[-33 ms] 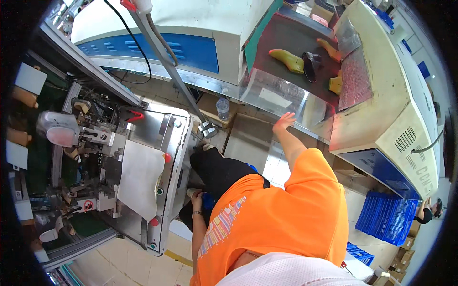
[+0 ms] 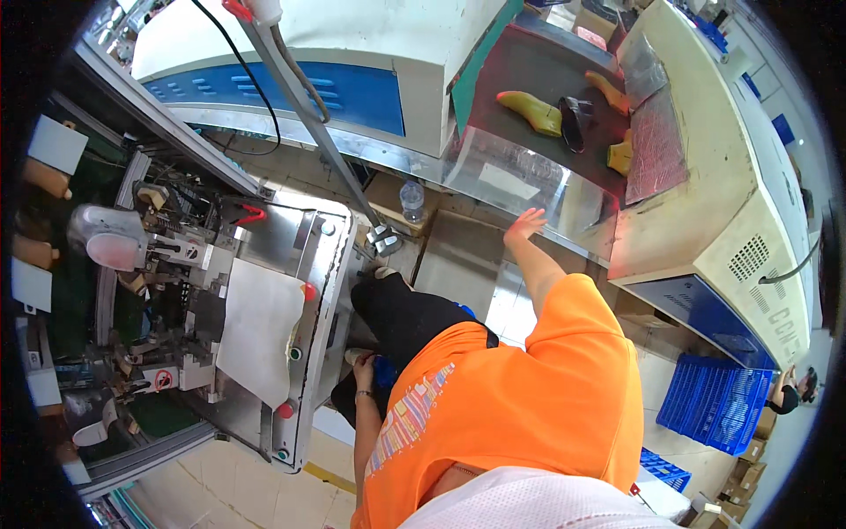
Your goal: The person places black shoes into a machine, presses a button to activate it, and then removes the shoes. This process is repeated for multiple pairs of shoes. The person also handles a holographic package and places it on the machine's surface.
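My right hand (image 2: 526, 226) is stretched forward with its fingers apart and nothing in it. It is beside the clear plastic sheet (image 2: 502, 172) at the front of a conveyor machine. On the dark conveyor belt (image 2: 515, 66) lie a yellow-green shoe last (image 2: 530, 113), a dark shoe-shaped piece (image 2: 576, 123), an orange-lit last (image 2: 608, 92) and a yellow last (image 2: 620, 157). Low by my black-trousered leg, my left hand (image 2: 362, 372) hangs with its fingers loosely extended, and no object shows in it. A band circles that wrist.
To the left stands a metal machine table (image 2: 324, 264) with a white sheet (image 2: 260, 331) and red buttons. A slanting metal post (image 2: 322, 145) rises ahead. A plastic bottle (image 2: 411, 201) stands near its foot. Blue crates (image 2: 714, 401) are stacked on the right; another person (image 2: 784, 397) is beyond.
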`<state>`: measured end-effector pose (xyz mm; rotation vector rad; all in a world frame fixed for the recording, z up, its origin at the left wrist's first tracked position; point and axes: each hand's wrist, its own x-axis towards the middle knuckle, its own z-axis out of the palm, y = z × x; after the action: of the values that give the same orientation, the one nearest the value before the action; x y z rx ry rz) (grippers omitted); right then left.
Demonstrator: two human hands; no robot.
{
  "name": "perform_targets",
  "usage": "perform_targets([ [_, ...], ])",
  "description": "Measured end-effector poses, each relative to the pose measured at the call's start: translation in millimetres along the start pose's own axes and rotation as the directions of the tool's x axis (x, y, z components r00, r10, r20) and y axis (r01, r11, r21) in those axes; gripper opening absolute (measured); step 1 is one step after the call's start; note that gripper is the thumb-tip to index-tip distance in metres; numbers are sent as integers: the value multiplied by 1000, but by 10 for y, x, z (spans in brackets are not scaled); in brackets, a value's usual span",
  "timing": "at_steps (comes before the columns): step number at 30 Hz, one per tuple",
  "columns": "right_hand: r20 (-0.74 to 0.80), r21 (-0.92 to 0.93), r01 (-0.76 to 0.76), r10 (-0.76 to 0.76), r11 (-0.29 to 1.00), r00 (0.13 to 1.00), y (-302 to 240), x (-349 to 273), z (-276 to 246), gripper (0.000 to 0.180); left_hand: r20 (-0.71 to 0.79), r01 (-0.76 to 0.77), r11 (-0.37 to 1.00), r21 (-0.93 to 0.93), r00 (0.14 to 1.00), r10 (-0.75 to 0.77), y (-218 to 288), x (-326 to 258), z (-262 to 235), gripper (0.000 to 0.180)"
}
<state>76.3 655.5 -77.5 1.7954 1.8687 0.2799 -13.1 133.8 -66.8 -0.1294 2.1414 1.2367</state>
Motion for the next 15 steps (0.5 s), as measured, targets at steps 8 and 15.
perform_targets([
  [8, 16, -26, -12, 13, 1000, 1000, 77, -78, -88, 62, 4, -113, 993, 45, 994, 113, -244, 168, -6, 20],
  [15, -25, -26, -16, 15, 1000, 1000, 36, -40, -38, 56, 7, -48, 999, -14, 999, 48, -187, 120, 35, 24],
])
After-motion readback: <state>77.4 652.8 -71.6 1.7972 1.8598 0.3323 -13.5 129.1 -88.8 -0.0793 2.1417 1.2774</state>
